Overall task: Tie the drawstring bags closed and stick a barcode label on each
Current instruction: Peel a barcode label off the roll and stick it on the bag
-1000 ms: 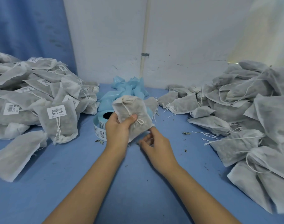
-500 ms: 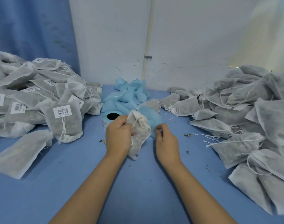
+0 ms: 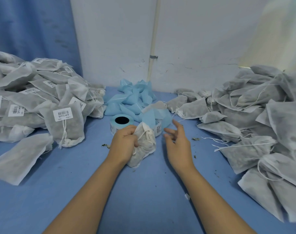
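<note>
Left hand (image 3: pixel 125 142) clutches the white fabric drawstring bag (image 3: pixel 146 147); the spread, empty right hand (image 3: pixel 177 143) lies nearer the blue paper label roll (image 3: pixel 128 123) and its loose strip (image 3: pixel 158 129) just beyond.

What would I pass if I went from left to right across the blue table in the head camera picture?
A pile of labelled bags → left hand → the bag it grips → right hand, fingers spread and holding nothing → pile of unlabelled bags.
</note>
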Demonstrator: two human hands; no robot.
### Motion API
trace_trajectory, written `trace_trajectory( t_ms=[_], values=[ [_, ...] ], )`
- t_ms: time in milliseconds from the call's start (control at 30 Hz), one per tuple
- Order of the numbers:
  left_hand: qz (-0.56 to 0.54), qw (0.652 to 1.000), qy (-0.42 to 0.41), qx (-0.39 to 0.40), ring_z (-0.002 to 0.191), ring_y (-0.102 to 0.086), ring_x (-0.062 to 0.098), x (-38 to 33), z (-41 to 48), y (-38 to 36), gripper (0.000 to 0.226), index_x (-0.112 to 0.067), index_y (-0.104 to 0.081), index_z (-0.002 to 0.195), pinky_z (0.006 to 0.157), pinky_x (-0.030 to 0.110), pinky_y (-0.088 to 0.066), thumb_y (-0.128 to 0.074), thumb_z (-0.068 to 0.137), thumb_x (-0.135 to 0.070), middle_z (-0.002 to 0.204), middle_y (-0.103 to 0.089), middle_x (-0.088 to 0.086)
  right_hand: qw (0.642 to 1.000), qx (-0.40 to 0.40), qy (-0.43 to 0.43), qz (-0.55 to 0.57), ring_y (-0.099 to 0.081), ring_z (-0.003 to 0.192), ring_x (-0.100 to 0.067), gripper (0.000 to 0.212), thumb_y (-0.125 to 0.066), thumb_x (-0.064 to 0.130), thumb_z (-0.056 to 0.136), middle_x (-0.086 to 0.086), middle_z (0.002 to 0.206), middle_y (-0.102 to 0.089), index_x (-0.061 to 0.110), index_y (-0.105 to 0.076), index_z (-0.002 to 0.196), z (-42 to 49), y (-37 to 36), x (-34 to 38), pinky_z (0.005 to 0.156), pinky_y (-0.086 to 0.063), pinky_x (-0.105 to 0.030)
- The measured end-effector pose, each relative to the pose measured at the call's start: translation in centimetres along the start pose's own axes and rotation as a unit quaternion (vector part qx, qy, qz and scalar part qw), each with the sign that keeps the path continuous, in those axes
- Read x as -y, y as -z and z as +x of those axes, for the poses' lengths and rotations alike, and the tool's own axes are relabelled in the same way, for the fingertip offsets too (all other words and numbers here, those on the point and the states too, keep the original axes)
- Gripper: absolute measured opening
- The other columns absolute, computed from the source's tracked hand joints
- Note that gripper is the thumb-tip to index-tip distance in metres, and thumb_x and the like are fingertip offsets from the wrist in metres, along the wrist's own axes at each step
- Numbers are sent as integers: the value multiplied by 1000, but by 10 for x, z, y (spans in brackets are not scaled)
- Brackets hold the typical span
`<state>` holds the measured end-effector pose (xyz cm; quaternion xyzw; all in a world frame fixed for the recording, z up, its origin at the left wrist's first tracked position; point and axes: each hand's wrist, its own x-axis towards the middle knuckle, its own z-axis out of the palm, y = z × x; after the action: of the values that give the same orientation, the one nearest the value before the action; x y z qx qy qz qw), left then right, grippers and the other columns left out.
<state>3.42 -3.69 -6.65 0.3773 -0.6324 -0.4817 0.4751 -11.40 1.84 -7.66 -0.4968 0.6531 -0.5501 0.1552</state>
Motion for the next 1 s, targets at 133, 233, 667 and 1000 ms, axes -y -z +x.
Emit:
trace_trajectory(
  t_ms=[133, 233, 667, 1000],
  values=[
    [-45, 998, -8, 48, 63, -42, 12, -3, -2, 0, 12, 0, -47, 55, 60, 23, -32, -43, 45, -4, 65, -44, 0, 998, 55, 16, -38, -59, 104, -4, 32, -56, 10, 95, 5, 118, -65, 12, -57, 126, 0, -3, 2, 86, -42, -7],
    [-49, 997, -11, 62, 69, -48, 12, -2, -1, -1, 27, 8, -57, 66, 62, 20, -38, -43, 46, -4, 73, -51, 3, 998, 57, 19, 0, -61, 92, 2, 20, -59, 12, 93, 12, 100, -67, 13, -66, 113, -2, -2, 4, 81, -45, -8],
    [-67, 996, 11, 53, 65, -48, 9, -3, -2, -1, 15, 5, -55, 61, 60, 18, -38, -44, 51, 2, 66, -53, -5, 990, 3, -44, 131, -63, 68, -2, 15, -58, 14, 94, 11, 68, -70, 24, -65, 85, 1, 2, 5, 71, -49, -18],
    [-72, 997, 8, 33, 88, -60, 8, -2, -2, 1, 40, -15, -69, 89, 73, 13, -45, -47, 62, 4, 93, -65, -6, 955, -160, -104, 226, -62, 73, -3, 21, -61, 8, 90, 10, 77, -70, 27, -69, 82, 3, 9, 5, 72, -48, -17]
  ],
)
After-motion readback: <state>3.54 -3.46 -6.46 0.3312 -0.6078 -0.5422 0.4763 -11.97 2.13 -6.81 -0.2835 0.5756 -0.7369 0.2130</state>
